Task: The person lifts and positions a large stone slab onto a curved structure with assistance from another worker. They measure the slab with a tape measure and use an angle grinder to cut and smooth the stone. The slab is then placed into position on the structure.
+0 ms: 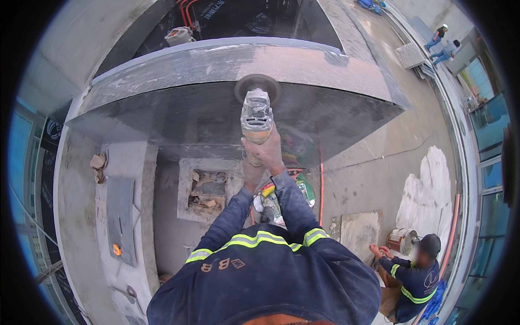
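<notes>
Both my arms reach forward and meet on a dust-covered angle grinder (pixel 257 115). My right hand (pixel 269 153) is wrapped round its body just behind the vents. Lower down, my left hand (pixel 253 175) is closed round the rear end, partly hidden by the right. The grinder's round disc (pixel 274 88) looks blurred and meets the top front edge of a dark grey stone slab (pixel 179 116). Pale dust coats the slab's upper face (pixel 319 67), which runs wide across in front of me.
Beyond the slab lies a dark-lined recess with red tubes (pixel 189 12). Below are a square opening with debris (pixel 208 189), bags (pixel 271 203) and an orange hose (pixel 321 187). A co-worker (pixel 417 276) crouches at lower right beside a bucket (pixel 402 241). An orange tape measure (pixel 117 249) rests at left.
</notes>
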Available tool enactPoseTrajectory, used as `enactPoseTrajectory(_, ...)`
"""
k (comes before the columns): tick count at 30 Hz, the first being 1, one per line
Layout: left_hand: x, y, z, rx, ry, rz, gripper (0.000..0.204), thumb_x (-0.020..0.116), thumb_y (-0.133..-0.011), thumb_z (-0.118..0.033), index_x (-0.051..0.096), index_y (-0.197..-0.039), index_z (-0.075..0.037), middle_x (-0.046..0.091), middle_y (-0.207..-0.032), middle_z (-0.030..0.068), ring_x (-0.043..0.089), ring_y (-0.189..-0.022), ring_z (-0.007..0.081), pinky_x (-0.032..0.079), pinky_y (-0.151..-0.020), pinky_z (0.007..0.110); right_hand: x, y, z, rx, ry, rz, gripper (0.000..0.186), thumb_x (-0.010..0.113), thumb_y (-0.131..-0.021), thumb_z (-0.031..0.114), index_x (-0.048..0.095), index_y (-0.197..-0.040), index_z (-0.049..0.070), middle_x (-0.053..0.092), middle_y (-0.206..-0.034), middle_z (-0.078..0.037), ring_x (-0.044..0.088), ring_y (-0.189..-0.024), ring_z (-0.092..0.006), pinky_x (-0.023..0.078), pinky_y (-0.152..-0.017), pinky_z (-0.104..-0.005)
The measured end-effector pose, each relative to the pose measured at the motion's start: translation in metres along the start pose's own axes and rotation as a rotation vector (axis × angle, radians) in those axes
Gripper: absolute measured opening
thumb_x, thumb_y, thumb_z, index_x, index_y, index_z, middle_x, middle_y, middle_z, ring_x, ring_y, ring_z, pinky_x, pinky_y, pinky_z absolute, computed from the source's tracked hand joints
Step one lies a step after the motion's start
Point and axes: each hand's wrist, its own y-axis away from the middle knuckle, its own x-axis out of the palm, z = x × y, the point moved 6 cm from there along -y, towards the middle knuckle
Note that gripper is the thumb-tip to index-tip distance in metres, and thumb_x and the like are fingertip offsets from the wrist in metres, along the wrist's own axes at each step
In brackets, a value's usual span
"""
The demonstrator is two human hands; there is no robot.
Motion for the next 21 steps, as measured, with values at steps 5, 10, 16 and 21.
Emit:
enactPoseTrajectory(5, 0.041, 0.011, -0.009, 0.089, 0.157, 0.032, 0.042, 0.087, -0.079, -0.012, 0.070, -0.116, -0.003, 0.076, -0.105, 0.0079, 0.073, -0.094, 0.0173, 0.057, -0.082, 0.036, -0.044, 0.006, 0.003, 0.015, -0.002, -0.050, 0.058, 0.089, -0.074, 0.016, 0.056, -0.119, 0.000, 0.072, -0.109, -0.012, 0.070, -0.099, -0.0186, 0.055, -0.087, -0.0342)
enactPoseTrajectory(10, 0.071, 0.024, -0.034, 0.081, 0.308, 0.142, 0.045, 0.088, -0.079, -0.013, 0.069, -0.118, -0.003, 0.075, -0.109, 0.0083, 0.072, -0.100, 0.0177, 0.057, -0.085, 0.035, -0.077, 0.011, 0.010, 0.030, -0.001, -0.062, 0.055, 0.087, -0.077, 0.011, 0.057, -0.122, 0.000, 0.071, -0.110, -0.009, 0.069, -0.099, -0.0169, 0.055, -0.088, -0.0331)
enactPoseTrajectory(16, 0.100, 0.021, -0.032, 0.030, 0.118, 0.189, 0.044, 0.086, -0.080, -0.015, 0.068, -0.118, 0.000, 0.076, -0.109, 0.0108, 0.073, -0.100, 0.0188, 0.057, -0.084, 0.036, -0.111, 0.012, 0.010, 0.066, -0.054, -0.094, 0.053, 0.086, -0.078, 0.009, 0.060, -0.124, 0.000, 0.071, -0.112, -0.008, 0.068, -0.099, -0.0167, 0.055, -0.088, -0.0322)
enactPoseTrajectory(21, 0.106, 0.021, -0.025, 0.029, 0.081, 0.215, 0.042, 0.082, -0.081, -0.013, 0.068, -0.118, 0.001, 0.076, -0.108, 0.0121, 0.074, -0.101, 0.0200, 0.057, -0.085, 0.036, -0.119, 0.014, 0.008, 0.085, -0.096, -0.083, 0.054, 0.087, -0.078, 0.010, 0.060, -0.124, 0.001, 0.071, -0.113, -0.008, 0.068, -0.099, -0.0160, 0.055, -0.088, -0.0325)
